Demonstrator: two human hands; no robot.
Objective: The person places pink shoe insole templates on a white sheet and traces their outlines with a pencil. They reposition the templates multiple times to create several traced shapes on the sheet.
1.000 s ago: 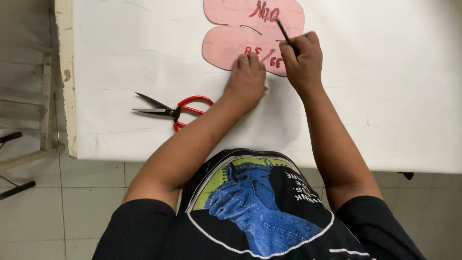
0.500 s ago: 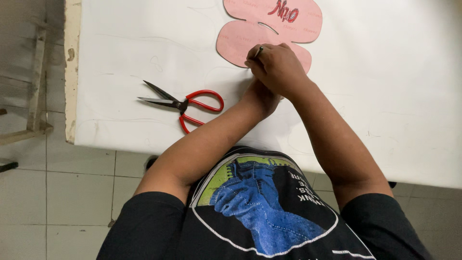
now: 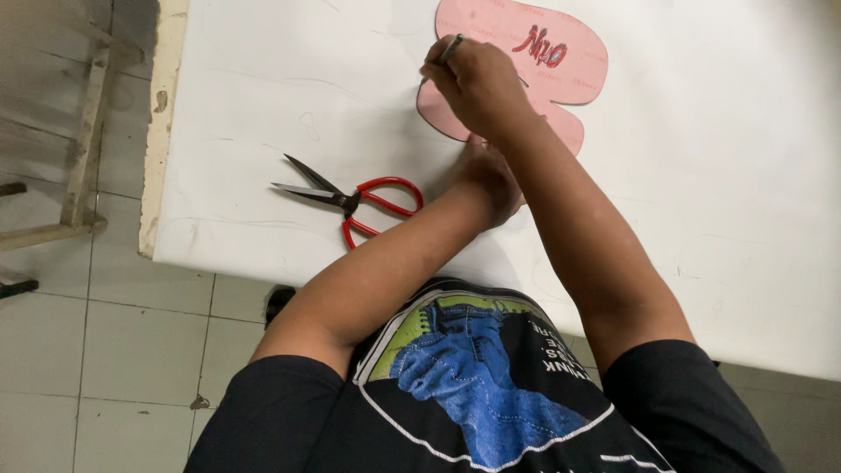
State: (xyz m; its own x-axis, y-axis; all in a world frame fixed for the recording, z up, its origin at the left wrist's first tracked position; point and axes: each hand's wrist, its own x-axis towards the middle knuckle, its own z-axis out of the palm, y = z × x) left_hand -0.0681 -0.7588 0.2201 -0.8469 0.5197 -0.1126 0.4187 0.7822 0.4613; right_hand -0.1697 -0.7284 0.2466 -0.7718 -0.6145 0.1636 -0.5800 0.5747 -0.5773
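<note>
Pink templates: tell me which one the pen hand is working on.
The lower pink template, mostly hidden under the right hand; the pen meets its left edge. The upper template bears red writing.

I stand at a white table (image 3: pixel 263 105) whose left edge is chipped and yellowed. Below it the floor (image 3: pixel 114 350) is pale grey tile with dark grout lines. A worn wooden frame (image 3: pixel 83 131) stands off the table's left edge.

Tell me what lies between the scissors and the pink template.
Nothing but bare white sheet, head view, between the scissors and the template; the left hand rests just below.
</note>
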